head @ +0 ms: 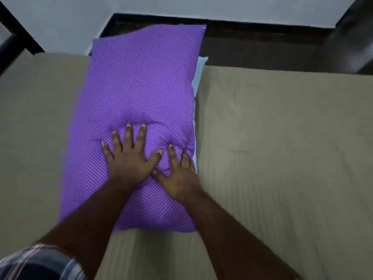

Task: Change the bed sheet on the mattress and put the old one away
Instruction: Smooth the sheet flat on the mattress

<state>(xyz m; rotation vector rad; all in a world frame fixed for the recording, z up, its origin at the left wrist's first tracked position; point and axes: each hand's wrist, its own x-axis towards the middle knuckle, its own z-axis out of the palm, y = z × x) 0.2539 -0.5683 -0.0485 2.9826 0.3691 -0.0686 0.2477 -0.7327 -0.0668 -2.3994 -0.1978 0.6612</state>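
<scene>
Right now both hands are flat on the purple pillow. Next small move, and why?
Probably lift both hands off. The left hand and right hand press with spread fingers on the purple pillow, denting it, and it already lies on the beige sheet, which looks smooth. A pale blue edge shows along the pillow's right side, so a small nudge to straighten it may come after.

Place: a bedroom in a home | Evidence: a bed with a beige striped sheet (282, 148) spread over the mattress | a purple polka-dot pillow (139, 93) lying on it, a pale blue layer (198, 77) showing at its edge | a dark wooden bed frame (262, 43) | a plain pale wall (181, 7) behind.
</scene>
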